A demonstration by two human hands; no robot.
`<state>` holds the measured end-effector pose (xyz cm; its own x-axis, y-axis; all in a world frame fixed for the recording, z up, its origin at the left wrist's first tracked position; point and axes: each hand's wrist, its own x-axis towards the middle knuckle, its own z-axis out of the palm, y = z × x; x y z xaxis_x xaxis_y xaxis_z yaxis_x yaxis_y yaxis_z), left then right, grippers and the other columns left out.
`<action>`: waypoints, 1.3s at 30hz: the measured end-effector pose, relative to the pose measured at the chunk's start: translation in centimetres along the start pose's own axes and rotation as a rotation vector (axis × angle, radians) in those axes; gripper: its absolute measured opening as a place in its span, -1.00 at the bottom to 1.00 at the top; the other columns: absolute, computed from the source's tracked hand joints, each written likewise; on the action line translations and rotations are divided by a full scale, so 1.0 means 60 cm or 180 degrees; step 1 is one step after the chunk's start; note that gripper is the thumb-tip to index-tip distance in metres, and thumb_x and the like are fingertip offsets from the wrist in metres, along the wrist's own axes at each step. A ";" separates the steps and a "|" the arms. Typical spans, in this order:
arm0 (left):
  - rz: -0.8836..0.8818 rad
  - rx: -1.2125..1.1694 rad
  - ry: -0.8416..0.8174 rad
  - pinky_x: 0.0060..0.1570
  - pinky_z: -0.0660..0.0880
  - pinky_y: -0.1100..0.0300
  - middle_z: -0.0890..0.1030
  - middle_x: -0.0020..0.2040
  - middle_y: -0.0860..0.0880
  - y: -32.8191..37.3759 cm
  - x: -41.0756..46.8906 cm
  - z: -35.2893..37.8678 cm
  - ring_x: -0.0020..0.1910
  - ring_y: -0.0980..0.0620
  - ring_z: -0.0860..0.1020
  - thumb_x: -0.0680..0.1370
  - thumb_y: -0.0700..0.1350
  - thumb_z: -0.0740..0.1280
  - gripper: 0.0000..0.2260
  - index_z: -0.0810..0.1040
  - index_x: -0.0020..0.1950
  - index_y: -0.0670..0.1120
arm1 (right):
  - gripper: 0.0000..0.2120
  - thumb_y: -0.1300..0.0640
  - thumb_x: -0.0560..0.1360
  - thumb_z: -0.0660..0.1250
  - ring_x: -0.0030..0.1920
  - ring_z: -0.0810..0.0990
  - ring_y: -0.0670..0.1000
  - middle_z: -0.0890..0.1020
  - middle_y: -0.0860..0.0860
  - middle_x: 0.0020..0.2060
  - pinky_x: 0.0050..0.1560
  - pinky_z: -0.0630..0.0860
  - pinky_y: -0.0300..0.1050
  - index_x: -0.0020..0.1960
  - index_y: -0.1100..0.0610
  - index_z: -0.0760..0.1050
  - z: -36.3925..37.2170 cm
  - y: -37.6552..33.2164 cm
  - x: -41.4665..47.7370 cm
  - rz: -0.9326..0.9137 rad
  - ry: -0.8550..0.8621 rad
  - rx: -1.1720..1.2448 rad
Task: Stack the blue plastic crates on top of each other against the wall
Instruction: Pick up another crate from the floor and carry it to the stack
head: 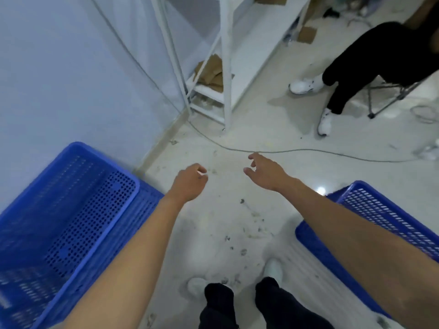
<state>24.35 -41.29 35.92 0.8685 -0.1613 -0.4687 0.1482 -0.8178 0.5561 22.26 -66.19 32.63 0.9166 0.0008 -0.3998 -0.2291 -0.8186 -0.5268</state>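
A blue perforated plastic crate [71,210] stands at the lower left against the pale wall [59,67]; it looks like a stack, with another blue wall showing below its rim. A second blue crate [370,224] sits on the floor at the lower right, partly behind my right forearm. My left hand [190,184] hangs over the bare floor between them with its fingers loosely curled and nothing in it. My right hand [263,172] is beside it, fingers spread and empty. Neither hand touches a crate.
A grey cable [285,151] runs across the dusty floor just beyond my hands. A white metal shelf rack [225,67] with cardboard scraps stands by the wall. A person in black trousers and white shoes [356,67] sits on a folding chair at the right. My own feet are below.
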 end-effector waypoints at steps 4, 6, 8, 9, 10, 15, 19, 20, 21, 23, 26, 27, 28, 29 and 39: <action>0.0278 0.0002 -0.0377 -0.23 0.44 0.26 0.69 -0.01 -0.02 0.151 0.034 0.092 -0.01 -0.02 0.61 0.59 -0.03 0.28 -0.81 0.56 0.17 -0.01 | -0.53 -0.04 0.60 0.19 0.19 0.55 0.16 0.51 0.14 0.28 0.18 0.47 0.04 0.44 0.13 0.25 -0.075 0.152 -0.070 0.0515 0.0354 0.0215; 0.0454 0.0108 -0.0577 -0.13 0.49 0.21 0.69 0.02 -0.03 0.219 0.044 0.138 0.01 -0.02 0.62 0.59 -0.03 0.28 -0.80 0.57 0.17 -0.02 | -0.53 -0.02 0.59 0.19 0.17 0.55 0.16 0.52 0.14 0.28 0.14 0.48 0.03 0.44 0.13 0.25 -0.103 0.217 -0.112 0.0772 0.0532 0.0274; 0.0640 0.0240 -0.0753 0.03 0.55 0.10 0.69 0.03 -0.05 0.275 0.050 0.180 0.04 -0.05 0.62 0.59 -0.04 0.28 -0.80 0.58 0.17 -0.04 | -0.53 0.00 0.59 0.20 0.16 0.57 0.17 0.52 0.14 0.28 0.14 0.50 0.03 0.44 0.13 0.25 -0.125 0.269 -0.156 0.1057 0.0723 0.0321; 0.0737 0.0301 -0.0843 0.10 0.56 0.04 0.69 0.04 -0.06 0.299 0.052 0.201 0.06 -0.06 0.63 0.59 -0.04 0.28 -0.80 0.58 0.16 -0.05 | -0.53 0.00 0.59 0.20 0.15 0.57 0.18 0.52 0.14 0.28 0.14 0.51 0.03 0.43 0.14 0.25 -0.135 0.290 -0.180 0.1202 0.0820 0.0352; 0.0836 0.0365 -0.0931 0.14 0.56 0.00 0.70 0.04 -0.07 0.321 0.052 0.221 0.07 -0.08 0.63 0.59 -0.05 0.28 -0.81 0.58 0.15 -0.06 | -0.54 0.01 0.58 0.20 0.14 0.57 0.18 0.52 0.14 0.28 0.14 0.51 0.03 0.43 0.14 0.25 -0.141 0.309 -0.204 0.1336 0.0912 0.0393; 0.1279 0.0653 -0.1341 0.17 0.56 -0.04 0.71 0.01 -0.07 0.410 0.038 0.313 0.06 -0.08 0.65 0.58 -0.06 0.29 -0.85 0.59 0.08 -0.05 | -0.61 0.03 0.57 0.18 0.07 0.58 0.18 0.58 0.14 0.14 -0.02 0.44 -0.04 0.35 0.17 0.33 -0.146 0.388 -0.327 0.1921 0.1257 0.0539; 0.1559 0.0885 -0.1577 0.16 0.56 -0.03 0.69 0.06 -0.07 0.462 0.011 0.383 0.08 -0.09 0.64 0.57 -0.04 0.28 -0.82 0.60 0.10 -0.04 | -0.53 0.01 0.59 0.18 0.14 0.55 0.17 0.52 0.12 0.27 0.08 0.51 0.05 0.44 0.13 0.25 -0.124 0.439 -0.425 0.2298 0.1351 0.0627; 0.1611 0.0913 -0.1621 0.16 0.56 -0.03 0.68 0.08 -0.07 0.474 -0.001 0.401 0.09 -0.09 0.63 0.56 -0.04 0.28 -0.80 0.60 0.12 -0.04 | -0.52 0.00 0.59 0.18 0.14 0.55 0.17 0.50 0.12 0.30 0.07 0.51 0.07 0.45 0.12 0.23 -0.117 0.453 -0.448 0.2378 0.1333 0.0654; 0.1653 0.0932 -0.1664 0.16 0.56 -0.03 0.67 0.09 -0.07 0.485 -0.014 0.418 0.09 -0.08 0.63 0.56 -0.03 0.28 -0.79 0.60 0.14 -0.04 | -0.52 -0.01 0.59 0.18 0.13 0.55 0.16 0.48 0.12 0.31 0.04 0.51 0.06 0.46 0.12 0.22 -0.112 0.469 -0.470 0.2449 0.1319 0.0675; 0.1708 0.0970 -0.1775 0.16 0.56 -0.02 0.66 0.09 -0.06 0.507 -0.042 0.459 0.09 -0.07 0.63 0.56 -0.03 0.28 -0.77 0.59 0.17 -0.04 | -0.51 -0.01 0.59 0.17 0.04 0.54 0.13 0.49 0.12 0.29 -0.02 0.50 0.02 0.46 0.11 0.21 -0.106 0.506 -0.511 0.2577 0.1326 0.0712; 0.1709 0.1010 -0.1970 0.06 0.58 0.04 0.67 0.01 -0.05 0.536 -0.082 0.528 0.00 -0.05 0.65 0.57 -0.05 0.27 -0.80 0.59 0.13 -0.05 | -0.54 0.00 0.58 0.17 0.10 0.55 0.15 0.51 0.11 0.27 0.07 0.53 0.08 0.43 0.11 0.25 -0.099 0.574 -0.569 0.2786 0.1377 0.0750; 0.1696 0.1016 -0.2004 0.03 0.58 0.06 0.67 0.00 -0.04 0.546 -0.095 0.554 -0.02 -0.05 0.64 0.57 -0.06 0.28 -0.84 0.58 0.09 -0.05 | -0.54 0.00 0.58 0.17 0.13 0.55 0.16 0.51 0.11 0.28 0.09 0.53 0.09 0.44 0.11 0.25 -0.097 0.600 -0.588 0.2836 0.1344 0.0741; 0.1685 0.1021 -0.2013 0.02 0.57 0.06 0.66 0.00 -0.04 0.556 -0.108 0.582 -0.02 -0.05 0.64 0.58 -0.07 0.28 -0.87 0.57 0.06 -0.03 | -0.53 0.00 0.58 0.16 0.15 0.54 0.17 0.49 0.11 0.30 0.10 0.52 0.08 0.45 0.11 0.24 -0.097 0.627 -0.608 0.2855 0.1279 0.0719; 0.1670 0.1020 -0.2007 0.03 0.56 0.06 0.66 0.00 -0.04 0.567 -0.122 0.610 -0.01 -0.06 0.63 0.58 -0.07 0.27 -0.89 0.57 0.04 -0.03 | -0.51 0.00 0.59 0.15 0.18 0.53 0.18 0.47 0.11 0.32 0.11 0.50 0.08 0.47 0.12 0.22 -0.098 0.658 -0.626 0.2862 0.1200 0.0696; 0.0545 0.0679 -0.2203 0.08 0.58 -0.02 0.63 0.10 -0.11 0.625 -0.218 0.970 0.06 -0.14 0.65 0.61 -0.12 0.27 -0.89 0.57 0.08 -0.05 | -0.58 0.05 0.58 0.16 0.15 0.52 0.17 0.50 0.13 0.25 0.11 0.49 0.10 0.41 0.13 0.27 -0.094 1.002 -0.682 0.2551 0.0799 0.0538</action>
<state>-9.00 -101.99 22.96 0.3643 -0.5496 -0.7518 -0.1188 -0.8281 0.5478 -27.17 -118.70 21.57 0.4978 -0.6850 -0.5319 -0.8664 -0.4209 -0.2687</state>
